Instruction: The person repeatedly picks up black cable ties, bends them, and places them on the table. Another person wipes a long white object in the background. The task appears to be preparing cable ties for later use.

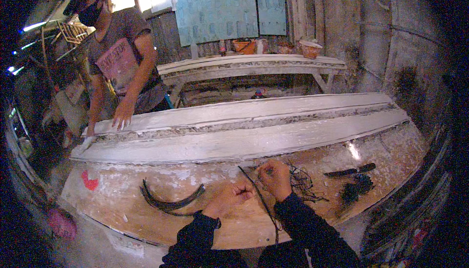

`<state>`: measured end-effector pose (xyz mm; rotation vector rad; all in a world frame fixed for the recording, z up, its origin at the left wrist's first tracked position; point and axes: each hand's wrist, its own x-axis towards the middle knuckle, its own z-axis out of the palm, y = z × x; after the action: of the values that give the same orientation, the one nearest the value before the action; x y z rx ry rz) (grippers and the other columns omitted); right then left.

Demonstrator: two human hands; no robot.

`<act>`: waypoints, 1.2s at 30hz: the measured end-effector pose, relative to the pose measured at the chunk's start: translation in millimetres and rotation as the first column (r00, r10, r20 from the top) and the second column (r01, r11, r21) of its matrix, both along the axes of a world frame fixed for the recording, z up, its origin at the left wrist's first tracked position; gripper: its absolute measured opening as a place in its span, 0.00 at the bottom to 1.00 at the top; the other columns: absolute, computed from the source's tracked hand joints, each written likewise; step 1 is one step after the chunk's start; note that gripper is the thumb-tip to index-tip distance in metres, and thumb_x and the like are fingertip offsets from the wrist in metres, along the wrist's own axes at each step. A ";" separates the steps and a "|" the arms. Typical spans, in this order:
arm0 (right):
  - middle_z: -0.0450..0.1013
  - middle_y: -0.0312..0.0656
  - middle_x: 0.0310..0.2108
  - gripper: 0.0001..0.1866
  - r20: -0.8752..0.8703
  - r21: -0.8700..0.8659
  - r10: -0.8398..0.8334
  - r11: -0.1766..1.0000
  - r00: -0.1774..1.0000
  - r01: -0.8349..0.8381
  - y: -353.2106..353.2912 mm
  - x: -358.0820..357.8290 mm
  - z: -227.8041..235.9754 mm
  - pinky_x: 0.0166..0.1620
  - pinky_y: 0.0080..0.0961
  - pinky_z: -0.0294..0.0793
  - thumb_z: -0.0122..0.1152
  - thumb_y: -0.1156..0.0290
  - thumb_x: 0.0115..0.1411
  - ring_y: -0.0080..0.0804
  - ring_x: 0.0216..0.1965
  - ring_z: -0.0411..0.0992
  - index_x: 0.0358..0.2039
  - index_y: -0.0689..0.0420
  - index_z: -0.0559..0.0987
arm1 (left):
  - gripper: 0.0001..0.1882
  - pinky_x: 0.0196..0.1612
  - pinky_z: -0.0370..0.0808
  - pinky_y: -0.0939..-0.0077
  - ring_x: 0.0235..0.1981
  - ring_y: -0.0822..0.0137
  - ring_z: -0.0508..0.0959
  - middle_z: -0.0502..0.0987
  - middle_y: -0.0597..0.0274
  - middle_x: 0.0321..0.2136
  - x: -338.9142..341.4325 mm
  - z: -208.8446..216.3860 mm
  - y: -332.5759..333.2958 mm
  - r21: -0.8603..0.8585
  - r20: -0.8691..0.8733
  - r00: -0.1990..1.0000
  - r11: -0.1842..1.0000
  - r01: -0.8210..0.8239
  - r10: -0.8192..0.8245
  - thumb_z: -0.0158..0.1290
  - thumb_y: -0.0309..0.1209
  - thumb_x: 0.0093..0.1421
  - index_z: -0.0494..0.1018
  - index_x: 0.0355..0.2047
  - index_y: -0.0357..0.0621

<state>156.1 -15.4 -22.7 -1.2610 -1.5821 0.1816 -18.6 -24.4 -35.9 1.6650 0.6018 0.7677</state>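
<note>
My left hand (228, 200) is over the wooden board with its fingers curled in; whatever they hold, if anything, is hidden. Just right of it, my right hand (275, 179) is closed in a pinch, with a small dark bit showing at its fingers that I cannot make out. Between the two hands a long, thin dark strip (264, 204) slants down toward my lap. Several curved dark strips (171, 203) lie together left of my left hand. Beside my right wrist spreads a tangle of thin dark strands (304, 186).
A dark-handled knife (349, 170) and a dark clump (356, 190) lie on the board (127, 214) at right. A red patch (89, 180) is at left. Beyond stretch long white-coated slabs (244, 138), where a masked person (119, 58) works. Behind stands a bench (254, 64) with orange pots (310, 49).
</note>
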 end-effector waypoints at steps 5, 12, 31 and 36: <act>0.71 0.43 0.24 0.06 -0.001 0.172 -0.029 0.985 1.000 0.029 -0.5 -1.5 0.8 0.34 0.27 0.68 0.53 0.82 0.43 0.39 0.28 0.70 0.24 0.59 0.73 | 0.09 0.28 0.60 0.87 0.25 0.82 0.61 0.65 0.76 0.24 1.0 0.4 -3.4 -0.136 0.092 0.989 0.983 0.126 -0.114 0.52 0.36 0.55 0.69 0.28 0.45; 0.73 0.44 0.30 0.11 -0.092 -0.025 0.098 0.995 0.991 -0.101 -2.0 -3.0 -3.4 0.40 0.25 0.68 0.49 0.84 0.47 0.35 0.34 0.71 0.33 0.60 0.73 | 0.10 0.32 0.66 0.70 0.28 0.66 0.69 0.71 0.63 0.26 -14.5 2.7 -1.8 0.226 -0.347 0.931 0.973 -0.036 0.115 0.47 0.38 0.54 0.68 0.29 0.45; 0.68 0.40 0.41 0.05 -0.133 -0.225 0.759 0.603 0.637 -0.765 -0.6 -6.3 -15.9 0.48 0.29 0.64 0.58 0.76 0.49 0.31 0.47 0.63 0.29 0.55 0.78 | 0.02 0.27 0.67 0.83 0.22 0.77 0.70 0.73 0.66 0.19 -26.8 -15.9 39.8 0.133 0.194 0.593 0.578 -0.805 0.782 0.54 0.23 0.48 0.73 0.20 0.39; 0.64 0.41 0.47 0.07 -0.357 -0.269 0.790 0.425 0.499 -0.864 -15.4 -14.9 -11.4 0.53 0.32 0.59 0.61 0.73 0.49 0.36 0.49 0.61 0.31 0.55 0.79 | 0.02 0.26 0.68 0.81 0.20 0.75 0.71 0.75 0.64 0.20 -22.7 -19.9 37.8 0.207 0.126 0.566 0.536 -0.818 0.815 0.54 0.22 0.47 0.72 0.20 0.39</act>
<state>141.2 -30.8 -34.1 -0.5740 -1.9488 1.3200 -41.3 13.4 -55.7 1.5406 1.3832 1.5909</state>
